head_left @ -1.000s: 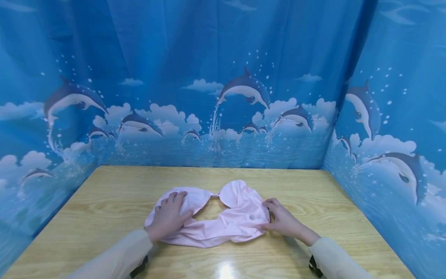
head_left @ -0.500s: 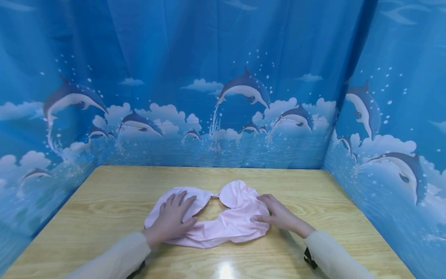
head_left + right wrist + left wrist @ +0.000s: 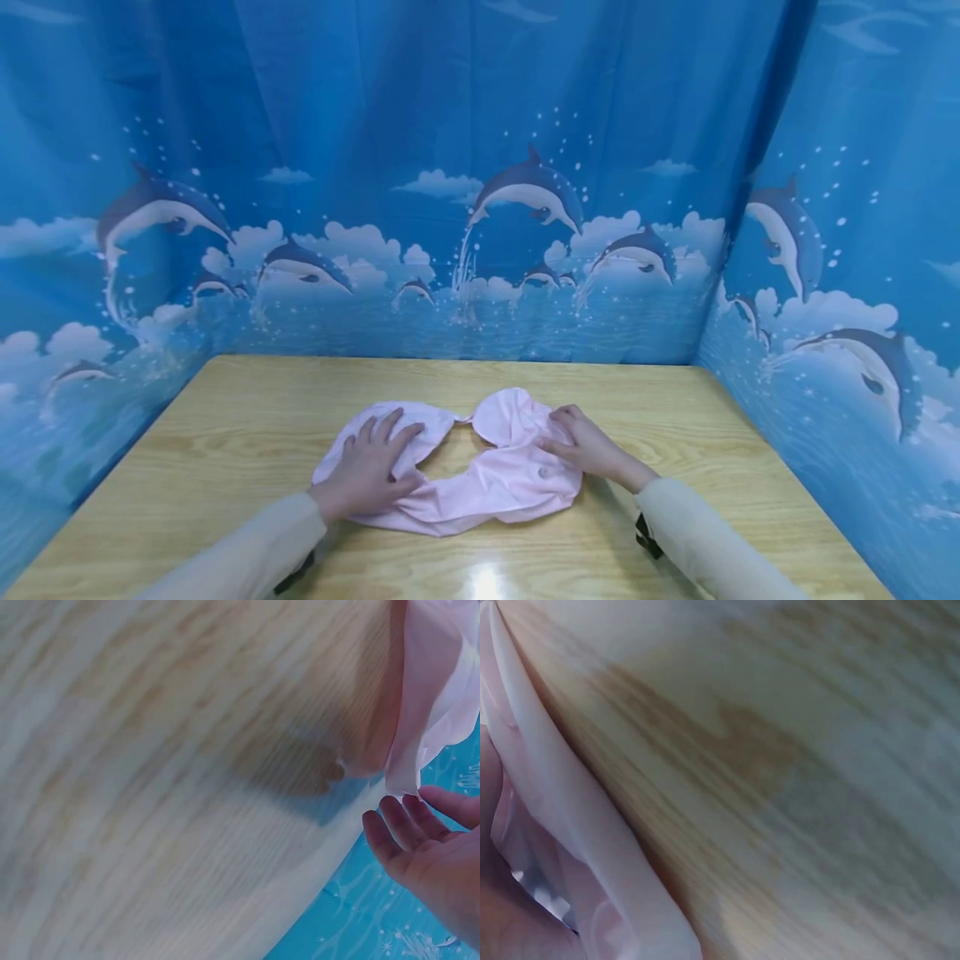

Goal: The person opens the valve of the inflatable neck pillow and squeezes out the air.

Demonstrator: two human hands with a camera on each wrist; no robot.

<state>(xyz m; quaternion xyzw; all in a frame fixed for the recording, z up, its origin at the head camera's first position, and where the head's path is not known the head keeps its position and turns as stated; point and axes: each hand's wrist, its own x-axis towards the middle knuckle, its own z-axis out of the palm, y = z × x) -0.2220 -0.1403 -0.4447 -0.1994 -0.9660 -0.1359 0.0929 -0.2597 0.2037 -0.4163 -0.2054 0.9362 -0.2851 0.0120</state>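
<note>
A limp, flat pink cloth piece [image 3: 517,487], shaped like a U-shaped neck pillow, lies on the table, its two rounded ends meeting at the far side. It has a small round grey spot, perhaps a valve or snap, on its right part. My left hand [image 3: 369,467] rests on the left side of the pink piece with spread fingers. At the right upper edge, my right hand [image 3: 596,446] touches the cloth with thumb and fingertips. The right wrist view shows that hand [image 3: 442,855] with loosely bent fingers by the cloth's edge [image 3: 431,690].
The light wooden table [image 3: 262,417] extends around the pink piece on every side. A blue curtain [image 3: 360,167] printed with dolphins encloses the back and both sides.
My right hand has slid a little left and away from me along the pink piece, baring the grey spot again. My left hand has spread its fingers more; the cloth has barely moved.
</note>
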